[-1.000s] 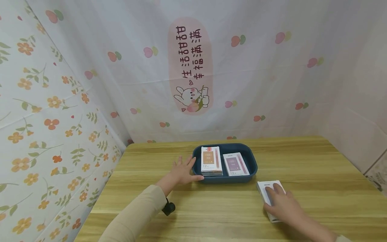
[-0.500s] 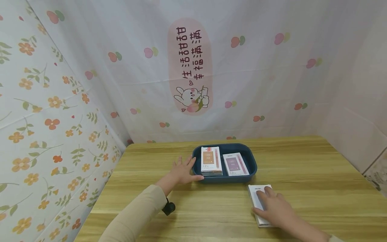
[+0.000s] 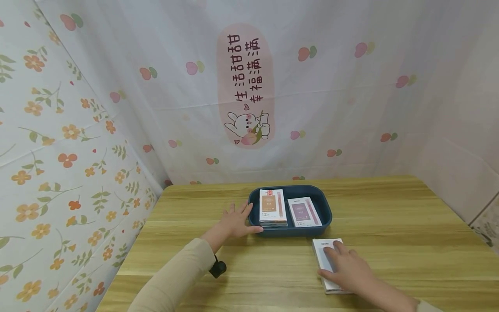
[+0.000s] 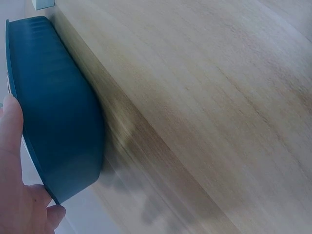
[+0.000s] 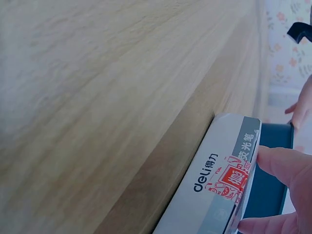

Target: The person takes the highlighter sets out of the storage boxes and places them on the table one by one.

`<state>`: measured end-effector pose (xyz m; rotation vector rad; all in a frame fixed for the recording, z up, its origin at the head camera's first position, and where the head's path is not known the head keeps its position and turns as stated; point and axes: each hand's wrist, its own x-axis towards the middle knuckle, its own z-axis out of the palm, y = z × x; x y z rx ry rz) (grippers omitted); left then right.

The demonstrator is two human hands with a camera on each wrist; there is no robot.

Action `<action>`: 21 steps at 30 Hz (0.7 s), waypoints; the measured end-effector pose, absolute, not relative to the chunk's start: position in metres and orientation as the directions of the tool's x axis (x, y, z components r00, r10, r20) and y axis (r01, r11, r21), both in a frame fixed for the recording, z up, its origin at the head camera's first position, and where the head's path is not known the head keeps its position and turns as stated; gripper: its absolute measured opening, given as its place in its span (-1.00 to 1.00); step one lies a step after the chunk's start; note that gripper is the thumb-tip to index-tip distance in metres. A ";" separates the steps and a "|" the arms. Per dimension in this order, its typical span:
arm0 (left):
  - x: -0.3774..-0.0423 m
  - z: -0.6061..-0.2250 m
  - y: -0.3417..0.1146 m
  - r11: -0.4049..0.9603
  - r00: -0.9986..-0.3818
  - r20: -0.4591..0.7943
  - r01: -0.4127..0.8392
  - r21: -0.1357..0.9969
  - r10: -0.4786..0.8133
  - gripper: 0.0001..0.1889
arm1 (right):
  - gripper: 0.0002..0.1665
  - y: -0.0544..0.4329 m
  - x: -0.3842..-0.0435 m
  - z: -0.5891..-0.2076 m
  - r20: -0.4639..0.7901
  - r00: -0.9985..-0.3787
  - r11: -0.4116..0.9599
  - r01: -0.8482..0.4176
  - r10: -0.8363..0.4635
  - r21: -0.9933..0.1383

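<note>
My left hand [image 3: 235, 223] touches the left end of a dark blue tray [image 3: 326, 216], fingers spread along its rim. In the left wrist view the fingertips lie on the rim of the tray [image 4: 53, 107]. My right hand [image 3: 347, 268] holds a white highlighter box [image 3: 320, 243] from above, thumb at its left edge. The right wrist view shows the side of this highlighter box [image 5: 219, 170] with "deli" lettering, low over the table. Inside the tray are a white box with an orange panel [image 3: 273, 206], lying on others, and a white box with a purple panel [image 3: 304, 212].
Tray and box are on a wood-grain table [image 3: 257, 277]. A patterned white curtain [image 3: 343, 95] hangs behind the table, and a floral cloth [image 3: 70, 173] covers the left side. A black wrist camera [image 3: 217, 268] hangs under the left wrist.
My right hand has moved the highlighter box to the left and slightly toward me, turning it a little. The left hand and the tray have stayed where they were.
</note>
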<state>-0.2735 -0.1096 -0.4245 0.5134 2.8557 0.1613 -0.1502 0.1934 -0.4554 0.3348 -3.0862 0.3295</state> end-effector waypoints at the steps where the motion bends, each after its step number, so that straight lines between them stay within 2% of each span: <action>1: -0.274 -0.425 -0.110 0.933 -0.911 -0.210 0.330 0.146 0.355 -0.01 | -0.25 0.192 -0.150 -0.455 0.043 -0.976 0.953 -0.216 -0.211 -0.211; 14: -0.272 -0.422 -0.109 0.936 -0.914 -0.209 0.324 0.138 0.348 -0.01 | -0.23 0.180 -0.153 -0.450 -0.017 -0.972 0.948 -0.226 -0.236 -0.225; 21: -0.272 -0.422 -0.109 0.937 -0.914 -0.217 0.317 0.148 0.344 -0.01 | -0.27 0.172 -0.151 -0.448 0.000 -0.968 0.941 -0.245 -0.252 -0.232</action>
